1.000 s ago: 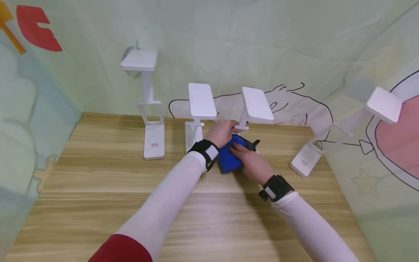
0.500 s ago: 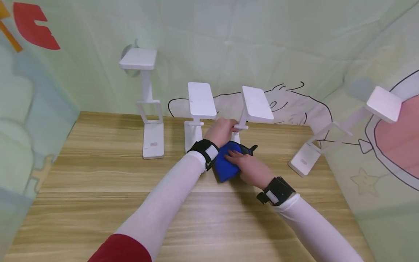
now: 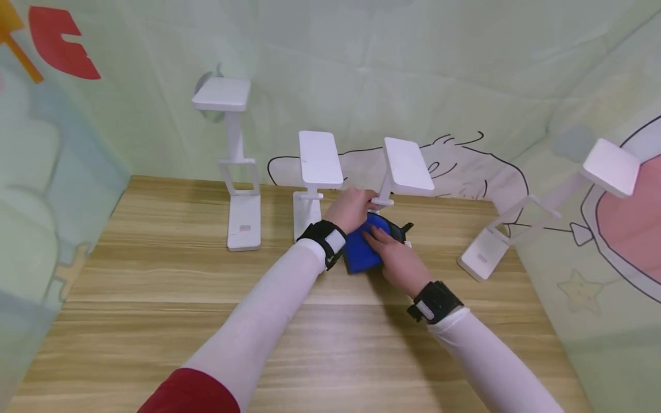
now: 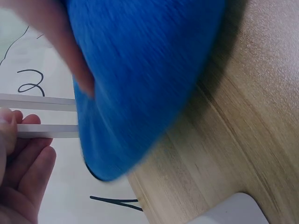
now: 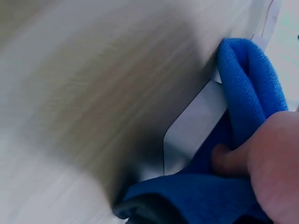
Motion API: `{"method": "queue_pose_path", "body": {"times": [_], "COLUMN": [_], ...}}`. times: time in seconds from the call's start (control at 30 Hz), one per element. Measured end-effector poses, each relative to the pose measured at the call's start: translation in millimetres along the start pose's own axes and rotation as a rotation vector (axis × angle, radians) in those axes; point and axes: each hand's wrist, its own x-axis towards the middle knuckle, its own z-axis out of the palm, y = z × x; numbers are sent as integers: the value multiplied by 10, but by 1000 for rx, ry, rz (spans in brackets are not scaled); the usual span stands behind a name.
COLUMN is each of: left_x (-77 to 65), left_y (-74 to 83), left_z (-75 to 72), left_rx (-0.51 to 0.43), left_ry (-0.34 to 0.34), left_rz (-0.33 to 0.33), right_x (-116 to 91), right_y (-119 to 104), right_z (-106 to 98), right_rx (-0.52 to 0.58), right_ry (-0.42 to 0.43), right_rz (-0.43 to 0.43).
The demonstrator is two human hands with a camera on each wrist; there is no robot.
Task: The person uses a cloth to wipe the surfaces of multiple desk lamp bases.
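My left hand (image 3: 350, 207) grips the white arm of a folding stand (image 3: 408, 163) with a flat rectangular top plate. In the left wrist view, its thumb and fingers pinch one of two parallel white bars (image 4: 63, 131). My right hand (image 3: 401, 263) holds a fuzzy blue cloth (image 3: 361, 257) with dark edging over the stand's base. Seen from the right wrist, the thumb (image 5: 224, 159) lies on the bunched cloth (image 5: 252, 88), and part of the white base (image 5: 196, 126) shows between its folds. Most of the base is hidden under cloth and hand.
Another white stand (image 3: 320, 158) stands immediately left of my left hand. A taller one (image 3: 244, 222) is farther left, and a tilted one (image 3: 483, 252) is at the right. Behind the wooden table (image 3: 330, 344) hangs a printed cloth backdrop (image 3: 413, 74).
My right hand and the blue cloth slid toward me about half a second ago and are now back farther away, near the stand's hinge. My left hand keeps its grip on the arm.
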Motion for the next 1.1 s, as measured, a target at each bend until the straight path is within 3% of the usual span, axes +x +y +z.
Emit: {"method": "queue_pose_path", "body": {"times": [0.2,0.43,0.57,0.8,1.1], "left_x": [-12,-26,-17,-16,-16], "left_y": [-5,-15,-3,26,8], "left_z": [-3,-4,17,31,19], "left_rx": [-10,0,-1,-9,-14], "left_ry": [19,33,28,16,19], "left_rz": [-12,-5,2,9,1], "right_x": [-240,-251,-97,104,-66], "right_y": [-103,-268,-221,17,22], "right_z": [-114,-189,-103,34,-50], "right_rx": [-19,-18,28,0,-3], "right_ry": [-82,-179,-117,47,0], "right_rz": [46,-48,-78,-93,1]}}
